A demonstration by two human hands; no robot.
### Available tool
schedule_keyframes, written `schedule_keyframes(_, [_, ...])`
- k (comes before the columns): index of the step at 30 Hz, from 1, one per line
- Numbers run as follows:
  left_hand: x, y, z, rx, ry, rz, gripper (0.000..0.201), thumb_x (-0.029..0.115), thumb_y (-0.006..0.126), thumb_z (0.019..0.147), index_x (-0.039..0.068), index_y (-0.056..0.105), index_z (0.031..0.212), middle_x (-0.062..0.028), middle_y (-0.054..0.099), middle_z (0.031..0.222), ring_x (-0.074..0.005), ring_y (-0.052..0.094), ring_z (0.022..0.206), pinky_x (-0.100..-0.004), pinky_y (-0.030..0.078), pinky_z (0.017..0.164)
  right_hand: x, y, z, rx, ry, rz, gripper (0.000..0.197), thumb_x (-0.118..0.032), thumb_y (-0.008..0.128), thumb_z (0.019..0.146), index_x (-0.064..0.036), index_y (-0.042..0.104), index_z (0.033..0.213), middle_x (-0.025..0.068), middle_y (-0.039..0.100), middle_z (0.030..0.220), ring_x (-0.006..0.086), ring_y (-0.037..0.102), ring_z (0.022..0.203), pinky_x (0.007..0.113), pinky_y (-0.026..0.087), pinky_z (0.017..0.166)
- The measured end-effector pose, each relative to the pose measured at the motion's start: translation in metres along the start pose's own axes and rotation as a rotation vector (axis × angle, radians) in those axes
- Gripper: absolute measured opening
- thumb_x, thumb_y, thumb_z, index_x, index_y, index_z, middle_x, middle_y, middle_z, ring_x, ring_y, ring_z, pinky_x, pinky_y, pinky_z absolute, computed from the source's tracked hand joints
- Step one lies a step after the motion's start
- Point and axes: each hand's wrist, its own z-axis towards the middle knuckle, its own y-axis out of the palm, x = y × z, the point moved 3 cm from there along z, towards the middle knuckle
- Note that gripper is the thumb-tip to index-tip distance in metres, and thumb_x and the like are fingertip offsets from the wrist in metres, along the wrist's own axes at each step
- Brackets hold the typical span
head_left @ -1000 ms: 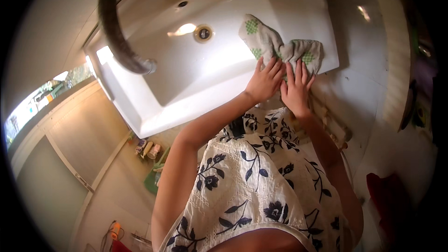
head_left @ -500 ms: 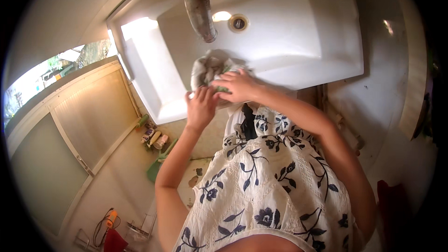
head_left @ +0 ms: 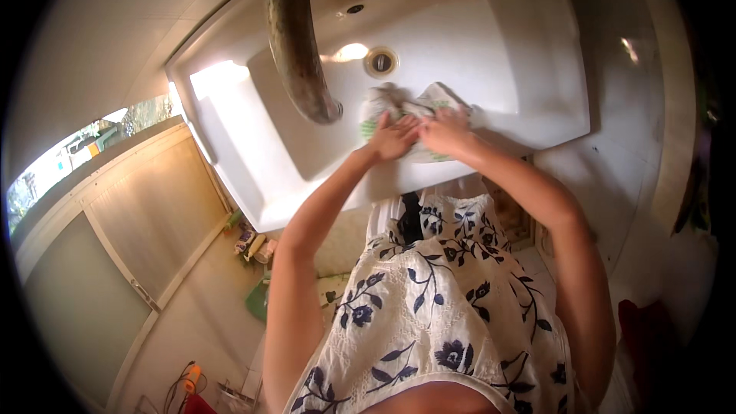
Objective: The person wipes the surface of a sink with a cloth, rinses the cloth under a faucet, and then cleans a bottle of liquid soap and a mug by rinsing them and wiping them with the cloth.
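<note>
With 12 o'clock pointing straight away from your body, both of your 2 hands are on the crumpled pale cloth point(head_left: 416, 108) with green patches, low in the white sink point(head_left: 491, 34), at the basin's near side. The fingers of your left hand point(head_left: 394, 139) look released: they are spread and laid over the cloth, pointing toward 1 o'clock. The fingers of your right hand point(head_left: 445, 133) are blurred and partly lost among the folds, so I cannot tell whether they grip it or only press down.

Most of the cloth you can see lies beyond your fingers, with 1 lobe toward 11 o'clock and another toward 12; a smaller part shows below your hands, toward the near rim. It is bunched, so its long axis is unclear, though its spread runs roughly from 9 to 3 o'clock. Neither hand is nearer, since both touch it, the left at its 8 o'clock side and the right at its 4.

From the cloth, the drain point(head_left: 381, 62) sits toward 11 o'clock, near but apart, and the mouth of the curved tap point(head_left: 297, 54) is just beside it at 9.
</note>
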Motion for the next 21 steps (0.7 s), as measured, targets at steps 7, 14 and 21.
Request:
schedule_keyframes(7, [0.064,-0.036,-0.038,0.240,0.065,-0.122,0.056,0.035,0.022,0.087,0.007,0.005,0.132,-0.0100,0.005,0.138,-0.0200,-0.002,0.127,-0.0474,-0.010,0.097,-0.005,-0.022,-0.063,-0.009,0.012,-0.143,0.052,-0.031,0.024,0.084,-0.0006,0.024,0.126,0.0153,0.028,0.129,0.0231,0.022,0.122,0.040,0.010,0.101])
schedule_keyframes(14, [0.048,-0.055,0.021,0.410,0.130,0.086,0.059,0.034,0.031,0.082,0.004,0.014,0.130,-0.0125,0.016,0.135,-0.0196,0.009,0.127,-0.0449,-0.002,0.100,0.045,-0.044,-0.023,-0.087,-0.178,0.217,0.080,-0.054,0.042,0.074,0.0045,0.023,0.125,0.0302,0.022,0.126,0.0341,0.021,0.121,0.047,0.020,0.096])
schedule_keyframes(21, [0.026,-0.054,0.001,0.290,0.132,-0.017,0.049,0.034,0.039,0.083,-0.001,0.037,0.117,-0.0181,0.044,0.116,-0.0281,0.039,0.111,-0.0415,0.022,0.095,0.034,-0.015,-0.009,0.010,-0.395,0.383,0.077,-0.055,0.057,0.063,-0.0013,0.038,0.116,0.0123,0.039,0.119,0.0264,0.034,0.113,0.047,0.023,0.093])
